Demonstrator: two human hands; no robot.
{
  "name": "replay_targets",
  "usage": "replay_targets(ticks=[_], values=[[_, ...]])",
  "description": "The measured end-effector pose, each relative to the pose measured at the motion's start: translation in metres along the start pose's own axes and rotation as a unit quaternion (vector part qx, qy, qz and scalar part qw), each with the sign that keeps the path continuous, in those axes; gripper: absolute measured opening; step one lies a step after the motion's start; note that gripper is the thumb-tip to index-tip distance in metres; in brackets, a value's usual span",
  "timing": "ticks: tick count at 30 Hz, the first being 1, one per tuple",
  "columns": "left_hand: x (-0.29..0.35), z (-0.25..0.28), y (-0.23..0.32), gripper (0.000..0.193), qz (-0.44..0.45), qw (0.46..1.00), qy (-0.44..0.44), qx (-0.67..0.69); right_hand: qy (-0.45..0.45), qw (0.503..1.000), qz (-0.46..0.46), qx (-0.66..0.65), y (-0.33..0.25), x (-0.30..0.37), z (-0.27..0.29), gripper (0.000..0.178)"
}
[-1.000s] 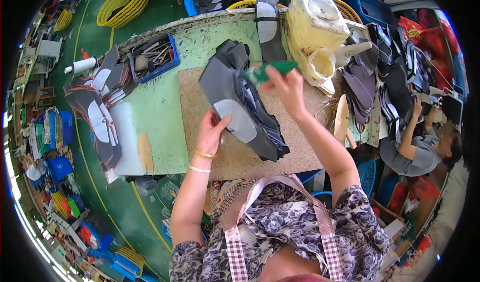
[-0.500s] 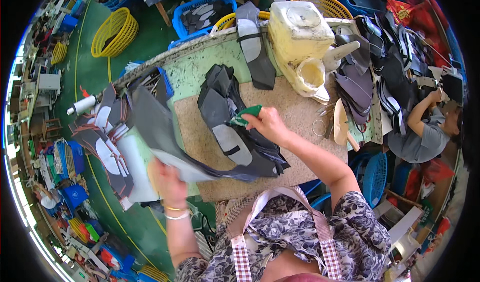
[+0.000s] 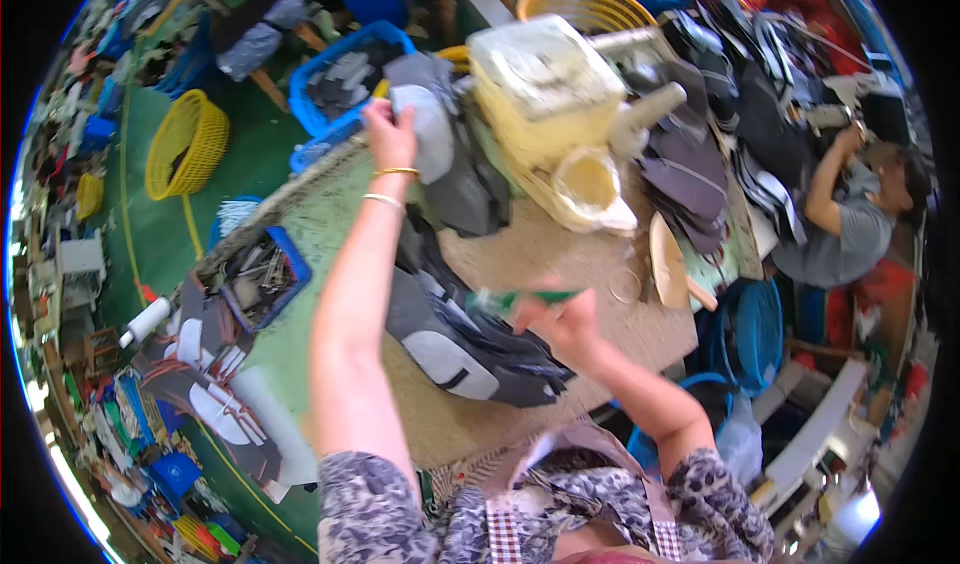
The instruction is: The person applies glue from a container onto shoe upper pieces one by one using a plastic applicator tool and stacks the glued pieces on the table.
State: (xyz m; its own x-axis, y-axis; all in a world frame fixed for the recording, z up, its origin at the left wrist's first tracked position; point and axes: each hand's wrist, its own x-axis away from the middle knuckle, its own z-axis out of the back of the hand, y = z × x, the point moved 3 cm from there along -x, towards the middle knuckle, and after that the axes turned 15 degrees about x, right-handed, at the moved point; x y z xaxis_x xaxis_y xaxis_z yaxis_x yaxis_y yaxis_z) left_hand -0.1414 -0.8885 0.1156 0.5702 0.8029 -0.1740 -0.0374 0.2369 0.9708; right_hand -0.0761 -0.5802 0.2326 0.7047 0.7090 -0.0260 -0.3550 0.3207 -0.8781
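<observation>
My left hand is stretched out to the table's far edge. Its fingers pinch the rim of a dark grey shoe-upper piece with a light grey patch, lying over other dark pieces there. Nearer me, my right hand is closed around a flat green hand tool, blurred by motion, so its exact kind is unclear. That tool hovers over a fanned stack of dark grey upper pieces on the brown board. My left forearm covers part of the stack's left side.
Beyond the board stand a yellowed plastic jug and a crusted cup. A wooden paddle lies right. On the left are a blue tray of tools and red-edged pieces. A co-worker sits at far right.
My left hand has swung a dark grey piece from the near left up to the far edge. My right hand has moved slightly right and nearer with the green tool. The view has shifted.
</observation>
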Motion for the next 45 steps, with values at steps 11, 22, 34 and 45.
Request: replay_targets(ticks=[11,22,34,45], values=[[0.283,0.141,0.068,0.061,0.425,0.87,0.069,0.241,0.051,0.923,0.013,0.38,0.071,-0.092,0.099,0.025],[0.326,0.091,0.118,0.044,0.405,0.773,0.102,0.477,0.153,0.979,-0.075,0.11,0.072,-0.077,0.139,0.018],[0.368,0.102,0.108,0.065,0.158,0.969,0.188,-0.003,-0.203,0.964,-0.108,-0.131,0.006,0.006,-0.045,0.02],[0.369,0.109,0.079,0.059,0.194,0.965,0.161,0.067,-0.256,0.955,0.143,0.041,0.018,0.052,-0.031,0.017]])
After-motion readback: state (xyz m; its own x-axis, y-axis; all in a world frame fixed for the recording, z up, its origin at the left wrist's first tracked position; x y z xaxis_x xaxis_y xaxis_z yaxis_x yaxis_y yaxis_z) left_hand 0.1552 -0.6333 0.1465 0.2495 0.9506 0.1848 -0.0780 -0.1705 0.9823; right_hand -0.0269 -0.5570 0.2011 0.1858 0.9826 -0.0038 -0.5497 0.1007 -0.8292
